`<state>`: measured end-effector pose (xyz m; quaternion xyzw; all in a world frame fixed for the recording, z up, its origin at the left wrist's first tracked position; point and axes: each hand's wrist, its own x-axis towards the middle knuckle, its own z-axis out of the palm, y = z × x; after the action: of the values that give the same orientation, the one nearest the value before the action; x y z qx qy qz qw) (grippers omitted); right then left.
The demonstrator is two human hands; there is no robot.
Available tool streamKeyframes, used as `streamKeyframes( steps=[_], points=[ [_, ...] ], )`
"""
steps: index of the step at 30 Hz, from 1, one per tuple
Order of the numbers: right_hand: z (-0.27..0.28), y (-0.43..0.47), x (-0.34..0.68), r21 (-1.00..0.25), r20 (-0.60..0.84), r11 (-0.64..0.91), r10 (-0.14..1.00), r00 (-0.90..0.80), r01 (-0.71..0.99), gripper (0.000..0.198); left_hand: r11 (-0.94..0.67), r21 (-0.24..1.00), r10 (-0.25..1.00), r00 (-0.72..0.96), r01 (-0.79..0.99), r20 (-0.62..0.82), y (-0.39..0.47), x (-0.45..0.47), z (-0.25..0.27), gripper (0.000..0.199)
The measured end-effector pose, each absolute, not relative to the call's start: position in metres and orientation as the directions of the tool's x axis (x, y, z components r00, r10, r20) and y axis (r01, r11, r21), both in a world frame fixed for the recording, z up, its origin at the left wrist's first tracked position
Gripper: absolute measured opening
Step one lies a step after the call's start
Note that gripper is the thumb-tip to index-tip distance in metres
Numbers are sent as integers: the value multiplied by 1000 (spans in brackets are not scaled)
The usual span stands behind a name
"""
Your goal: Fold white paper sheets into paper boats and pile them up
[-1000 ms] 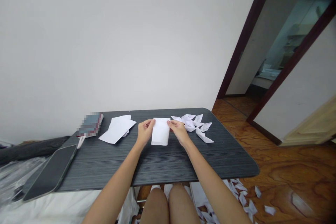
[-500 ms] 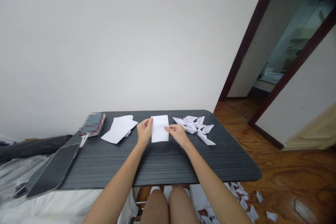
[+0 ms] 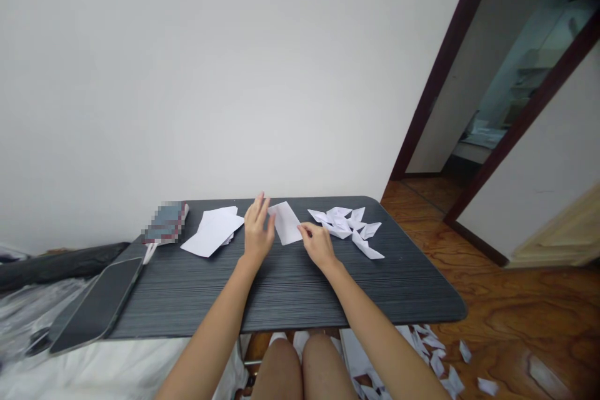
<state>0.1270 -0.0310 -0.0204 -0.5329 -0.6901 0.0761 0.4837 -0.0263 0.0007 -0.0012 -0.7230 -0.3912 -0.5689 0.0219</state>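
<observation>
A white sheet of paper (image 3: 285, 224) is tilted above the dark table (image 3: 300, 300), its right edge pinched between the thumb and fingers of my right hand (image 3: 317, 242). My left hand (image 3: 257, 230) is raised just left of the sheet, fingers stretched out and spread, holding nothing. Left of that hand lies a loose stack of white paper (image 3: 212, 231). To the right of my right hand, several folded white paper shapes (image 3: 344, 224) with pointed ends lie in a group.
At the table's left edge rests a dark flat tablet-like device (image 3: 98, 306), with a partly blurred grey-and-red item (image 3: 165, 223) behind it. A white wall (image 3: 290, 75) rises behind the table. Folded paper pieces (image 3: 434, 350) are scattered on the wooden floor below right.
My left hand has let go of the paper and opened its fingers. The sheet, upright to view before, has turned at an angle in my right hand.
</observation>
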Motion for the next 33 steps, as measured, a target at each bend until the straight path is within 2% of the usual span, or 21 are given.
streamKeyframes(
  steps=[2, 3, 5, 7, 11, 16, 20, 22, 25, 27, 33],
  points=[
    [-21, -33, 126, -540, 594, 434, 804, -39, 721, 25, -760, 120, 422, 346, 639, 838, -8, -23, 3, 32],
    [-21, -34, 125, -509, 594, 443, 801, -72, 738, 25, -779, 15, 385, 459, 627, 801, -12, -21, 3, 32],
    [-21, -34, 124, -466, 600, 465, 791, -117, 753, 25, -783, -79, 366, 560, 617, 743, -15, -20, 3, 30],
    [-21, -33, 124, -450, 608, 482, 782, -137, 752, 25, -763, -82, 400, 568, 641, 719, -14, -21, 2, 27],
    [-17, -31, 128, -471, 630, 487, 769, -107, 735, 27, -694, 26, 510, 466, 719, 724, -4, -30, -1, 23],
    [-12, -31, 139, -593, 619, 442, 785, 30, 673, 26, -676, 302, 636, 326, 672, 699, 10, -39, -5, 22],
    [-11, -29, 143, -784, 556, 379, 780, 286, 492, 30, -577, 609, 737, 25, 543, 676, 11, -39, -3, 23],
    [-12, -25, 141, -855, 496, 381, 798, 341, 353, 32, -542, 700, 773, -51, 465, 633, 9, -35, -2, 24],
    [-18, -17, 135, -922, 383, 355, 896, 225, 156, 37, -527, 769, 819, -25, 363, 573, 6, -26, -4, 24],
    [-23, -13, 132, -946, 321, 312, 937, 140, 83, 38, -509, 808, 848, 16, 298, 529, 5, -21, -6, 23],
    [-28, -13, 136, -951, 306, 296, 945, 116, 90, 34, -441, 883, 893, 172, 159, 415, 4, -19, -8, 22]
  ],
)
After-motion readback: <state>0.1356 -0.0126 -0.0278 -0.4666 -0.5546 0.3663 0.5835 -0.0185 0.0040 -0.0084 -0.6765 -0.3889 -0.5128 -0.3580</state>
